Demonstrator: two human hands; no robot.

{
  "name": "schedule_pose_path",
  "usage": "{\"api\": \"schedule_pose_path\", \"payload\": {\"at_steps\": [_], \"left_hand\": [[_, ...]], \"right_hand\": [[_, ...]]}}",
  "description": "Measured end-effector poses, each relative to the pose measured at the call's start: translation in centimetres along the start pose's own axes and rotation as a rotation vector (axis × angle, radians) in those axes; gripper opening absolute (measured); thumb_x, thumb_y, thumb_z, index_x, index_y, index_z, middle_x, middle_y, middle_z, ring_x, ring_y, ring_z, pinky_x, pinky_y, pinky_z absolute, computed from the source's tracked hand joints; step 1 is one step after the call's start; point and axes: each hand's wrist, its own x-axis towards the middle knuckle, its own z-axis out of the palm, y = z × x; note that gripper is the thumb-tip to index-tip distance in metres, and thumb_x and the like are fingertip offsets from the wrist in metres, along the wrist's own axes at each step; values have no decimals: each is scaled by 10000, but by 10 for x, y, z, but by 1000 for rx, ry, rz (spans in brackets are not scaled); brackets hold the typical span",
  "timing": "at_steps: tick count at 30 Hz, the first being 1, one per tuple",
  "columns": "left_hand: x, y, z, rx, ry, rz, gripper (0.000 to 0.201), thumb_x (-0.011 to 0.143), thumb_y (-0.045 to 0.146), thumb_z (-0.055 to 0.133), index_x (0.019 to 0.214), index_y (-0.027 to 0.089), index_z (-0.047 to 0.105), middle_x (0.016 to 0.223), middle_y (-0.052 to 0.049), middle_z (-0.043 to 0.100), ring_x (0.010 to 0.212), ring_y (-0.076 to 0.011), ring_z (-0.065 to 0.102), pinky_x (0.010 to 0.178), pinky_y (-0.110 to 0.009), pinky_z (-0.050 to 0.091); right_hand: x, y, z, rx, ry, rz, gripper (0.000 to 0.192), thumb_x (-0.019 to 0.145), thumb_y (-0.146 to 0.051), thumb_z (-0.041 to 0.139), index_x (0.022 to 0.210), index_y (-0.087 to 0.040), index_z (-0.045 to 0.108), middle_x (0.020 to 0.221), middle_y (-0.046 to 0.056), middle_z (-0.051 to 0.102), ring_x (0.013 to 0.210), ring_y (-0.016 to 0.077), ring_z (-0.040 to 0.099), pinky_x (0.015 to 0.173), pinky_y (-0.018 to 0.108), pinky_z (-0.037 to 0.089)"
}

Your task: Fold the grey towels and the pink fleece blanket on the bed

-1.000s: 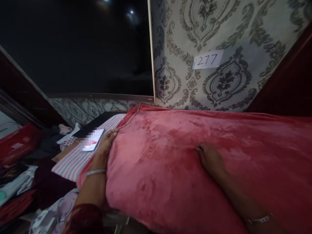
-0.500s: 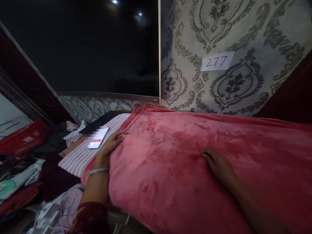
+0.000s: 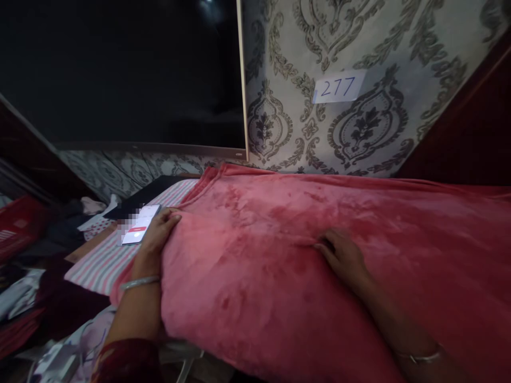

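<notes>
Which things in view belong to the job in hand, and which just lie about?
In hand:
- red blanket, left hand at its edge, right hand on top

Apparently lying about:
- phone
- striped cloth beneath it
- dark cloth at left

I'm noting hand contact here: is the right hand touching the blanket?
Touching. The head view shows the right hand on the red blanket, whose cloth rises in a small ridge where they meet.

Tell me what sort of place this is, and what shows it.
Most likely a room in a home, though which room is unclear: a large black flat-screen television, pale wallpaper with grey damask motifs, and a plush pinkish-red blanket spread out below them.
</notes>
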Motion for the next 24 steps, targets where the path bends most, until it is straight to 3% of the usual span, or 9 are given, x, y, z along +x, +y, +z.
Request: {"api": "schedule_pose_path", "payload": {"at_steps": [2, 5, 7, 9, 12, 16, 20, 24], "left_hand": [[-1, 3, 0, -42, 38, 29, 291, 686, 487, 662, 798, 219, 654, 943, -41, 659, 982, -250, 588, 1012, -401, 441], [-3, 10, 1, -66, 72, 117, 260, 666, 473, 699, 711, 222, 646, 1108, -75, 655, 1173, -289, 542, 1119, -415, 359], [-5, 14, 1, -130, 57, 105, 272, 663, 483, 712, 709, 224, 644, 1140, -82, 666, 1199, -299, 540, 1127, -416, 353], [-7, 17, 2, -214, 51, 44, 299, 641, 490, 730, 749, 223, 653, 1063, -68, 688, 1093, -280, 590, 1064, -396, 409], [-10, 17, 2, -282, 87, -76, 364, 593, 495, 762, 807, 220, 657, 832, -6, 660, 807, -205, 590, 834, -334, 487], [-9, 15, 2, -194, 65, -140, 392, 619, 518, 738, 848, 210, 659, 698, 35, 597, 656, -156, 517, 648, -278, 442], [-6, 13, 0, -13, 44, -90, 384, 631, 534, 700, 817, 199, 668, 714, 8, 633, 720, -188, 555, 662, -287, 460], [-5, 11, 0, 18, 95, -55, 348, 657, 517, 668, 806, 203, 659, 719, 9, 623, 733, -183, 543, 695, -290, 466]], "right_hand": [[0, -1, 0, -19, 83, -15, 233, 970, -376, 472, 851, -215, 593, 832, 72, 637, 787, 228, 591, 711, 340, 481], [0, -2, 0, -33, 114, -10, 245, 988, -373, 453, 838, -217, 570, 788, 55, 621, 719, 214, 581, 649, 322, 464], [-1, -2, 0, -44, 131, -33, 259, 995, -385, 451, 830, -218, 560, 761, 48, 609, 690, 211, 574, 627, 318, 458], [-2, -2, -2, -56, 170, -59, 253, 1000, -392, 457, 858, -216, 571, 784, 55, 620, 712, 217, 585, 645, 323, 470], [-2, -3, -3, -55, 207, -77, 241, 1005, -389, 455, 909, -216, 593, 827, 69, 644, 752, 225, 605, 680, 332, 493], [-1, -5, -4, -10, 86, -34, 256, 1000, -379, 445, 958, -211, 634, 907, 89, 678, 827, 238, 635, 729, 354, 518], [0, -7, -6, 32, -76, 27, 272, 982, -352, 436, 874, -216, 646, 847, 83, 664, 795, 234, 629, 718, 358, 516], [-1, -9, -9, 64, -65, 16, 280, 974, -367, 442, 849, -213, 640, 815, 81, 650, 774, 230, 616, 706, 350, 503]]}}
